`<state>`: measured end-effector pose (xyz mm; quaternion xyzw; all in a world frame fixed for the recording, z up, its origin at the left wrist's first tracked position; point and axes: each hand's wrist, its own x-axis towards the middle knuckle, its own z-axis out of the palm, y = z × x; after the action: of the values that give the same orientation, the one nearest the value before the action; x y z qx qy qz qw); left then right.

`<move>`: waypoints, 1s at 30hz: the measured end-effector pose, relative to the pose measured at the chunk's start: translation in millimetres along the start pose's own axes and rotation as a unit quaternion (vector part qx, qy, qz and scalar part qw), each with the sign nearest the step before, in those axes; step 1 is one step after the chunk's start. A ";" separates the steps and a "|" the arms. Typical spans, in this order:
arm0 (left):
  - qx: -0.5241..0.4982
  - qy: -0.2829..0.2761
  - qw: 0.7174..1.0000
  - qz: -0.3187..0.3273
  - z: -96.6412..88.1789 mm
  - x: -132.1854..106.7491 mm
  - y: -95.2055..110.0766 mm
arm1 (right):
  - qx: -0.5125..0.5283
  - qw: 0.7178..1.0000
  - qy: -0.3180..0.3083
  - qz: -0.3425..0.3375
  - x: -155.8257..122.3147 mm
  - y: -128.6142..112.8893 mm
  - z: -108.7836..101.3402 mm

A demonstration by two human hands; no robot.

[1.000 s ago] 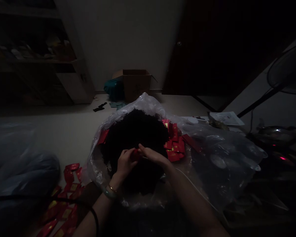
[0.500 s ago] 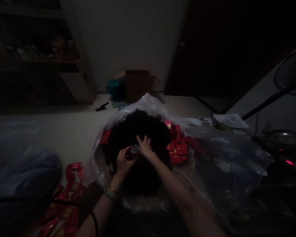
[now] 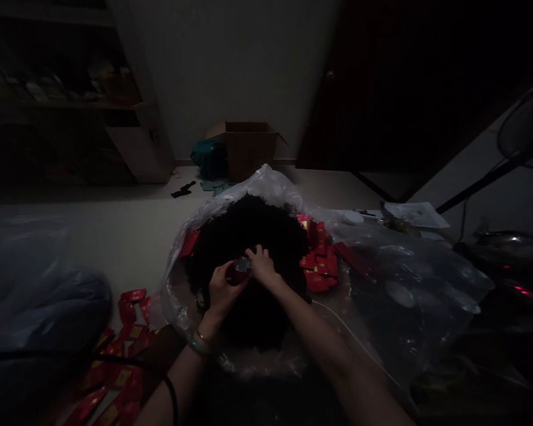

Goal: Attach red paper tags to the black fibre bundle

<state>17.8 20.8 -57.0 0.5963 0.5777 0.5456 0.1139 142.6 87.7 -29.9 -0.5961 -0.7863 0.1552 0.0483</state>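
Note:
The room is dim. A heap of dark loose material (image 3: pixel 249 225) fills a clear plastic bag (image 3: pixel 266 183) in front of me. My left hand (image 3: pixel 222 287) is closed round a small red packet (image 3: pixel 238 271) with its silvery mouth up. My right hand (image 3: pixel 263 264) is beside it, fingers curled into the dark heap, pinching something I cannot make out. Red packets (image 3: pixel 317 260) lie in a pile just right of the heap.
More red packets (image 3: pixel 115 355) are scattered on the floor at lower left, beside a bluish plastic bag (image 3: pixel 39 296). A cardboard box (image 3: pixel 249 148) stands by the far wall, shelves (image 3: pixel 62 100) at left, a fan stand (image 3: pixel 479 183) and papers (image 3: pixel 415 213) at right.
My right hand left the packet, reached onto the dark heap with fingers spread, then curled shut there. My left hand kept hold of the red packet and tilted its mouth upward.

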 end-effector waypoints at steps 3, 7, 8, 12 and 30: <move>0.002 -0.003 1.000 0.001 -0.2 -0.1 -0.2 | 0.046 0.999 0.024 0.015 3.6 5.8 -2.4; -0.001 -0.009 1.000 -0.006 0.4 -0.4 -1.0 | 0.090 0.995 0.043 0.003 9.8 21.0 -21.4; -0.001 -0.012 1.000 -0.009 0.8 -0.4 -1.4 | 0.099 0.994 0.047 0.000 10.2 25.0 -30.0; 0.004 -0.018 0.999 -0.031 4.0 0.7 -2.3 | 0.198 0.975 0.072 -0.066 2.6 30.8 -69.6; 0.033 -0.010 0.999 -0.033 9.5 1.2 -4.6 | 0.260 0.947 0.070 -0.175 -40.6 -6.9 -85.6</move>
<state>22.3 27.9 -63.5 0.5854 0.6137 0.5164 0.1182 170.0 63.3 57.7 -0.4256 -0.8048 0.3015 0.2832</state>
